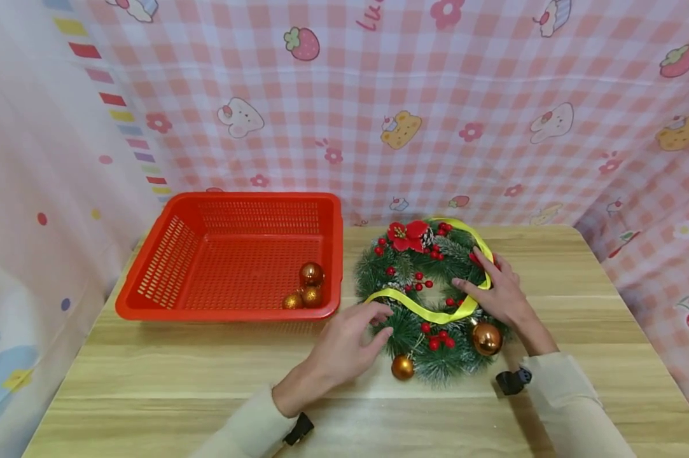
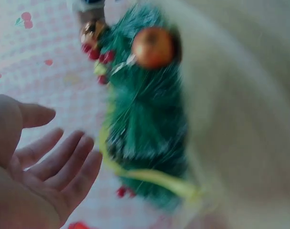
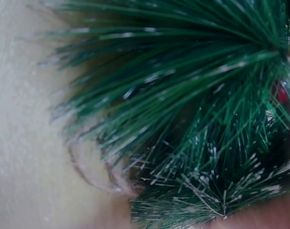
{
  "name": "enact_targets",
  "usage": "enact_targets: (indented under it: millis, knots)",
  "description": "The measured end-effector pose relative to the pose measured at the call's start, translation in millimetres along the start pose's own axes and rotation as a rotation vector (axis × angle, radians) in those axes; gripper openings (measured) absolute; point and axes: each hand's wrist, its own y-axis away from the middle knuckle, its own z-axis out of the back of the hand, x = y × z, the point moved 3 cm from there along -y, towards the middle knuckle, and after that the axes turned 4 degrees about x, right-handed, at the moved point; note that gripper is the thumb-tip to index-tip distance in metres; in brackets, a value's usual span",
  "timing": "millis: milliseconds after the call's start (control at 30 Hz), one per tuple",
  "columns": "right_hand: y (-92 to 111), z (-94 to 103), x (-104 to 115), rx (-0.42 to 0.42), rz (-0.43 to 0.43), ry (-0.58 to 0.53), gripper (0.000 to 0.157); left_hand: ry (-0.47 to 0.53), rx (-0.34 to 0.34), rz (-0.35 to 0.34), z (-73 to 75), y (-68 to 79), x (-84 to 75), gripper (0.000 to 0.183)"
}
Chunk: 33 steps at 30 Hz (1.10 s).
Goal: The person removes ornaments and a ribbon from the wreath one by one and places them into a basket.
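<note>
A green Christmas wreath (image 1: 447, 356) with red berries and a red flower (image 1: 406, 235) lies on the table. A yellow ribbon (image 1: 424, 313) runs loosely across it and around its right side. Over the wreath's right side, my right hand (image 1: 501, 292) rests with thumb and index finger spread, touching ribbon and greenery; its other fingers are partly hidden. At the left edge hovers my left hand (image 1: 347, 343), fingers loosely extended and holding nothing, as the left wrist view also shows. A small gold ball (image 1: 403, 367) and a larger copper ball (image 1: 487, 338) sit at the wreath's front.
To the left stands a red plastic basket (image 1: 229, 314) with perforated walls. Inside its right front corner are a copper ball (image 1: 311, 273) and two glittery gold balls (image 1: 292, 301). Pink checked cloth (image 1: 344, 102) hangs behind the wooden table (image 1: 195, 375).
</note>
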Motion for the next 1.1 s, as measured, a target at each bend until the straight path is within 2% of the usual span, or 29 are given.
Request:
enact_targets:
  millis: [100,167,333,500,700,867,1100]
  knots:
    - [-0.6,0.4,-0.2,-0.002,0.002,0.001,0.092,0.069,0.151,0.105,-17.2,0.6,4.1,0.015]
    - [-1.0,0.6,-0.5,-0.002,0.002,0.005,0.092,0.084,0.223,0.15,-27.1,1.2,6.4,0.011]
    - [-1.2,0.9,-0.7,0.003,0.002,0.008,0.092,0.112,0.295,0.2,-44.4,2.5,9.3,0.015]
    - [-1.0,1.3,-0.3,0.011,0.002,0.012,0.092,0.154,0.307,0.21,-54.2,4.6,10.2,0.023]
    - [-1.0,0.8,0.0,0.009,0.004,0.016,0.093,0.211,0.282,0.251,-59.0,7.0,10.8,0.03]
    - [-0.9,0.4,-0.2,0.012,0.005,0.014,0.093,0.228,0.249,0.309,-56.0,7.6,9.9,0.037]
    - [-0.6,0.7,0.3,0.014,0.006,0.009,0.093,0.262,0.17,0.327,-47.0,2.2,6.8,0.046]
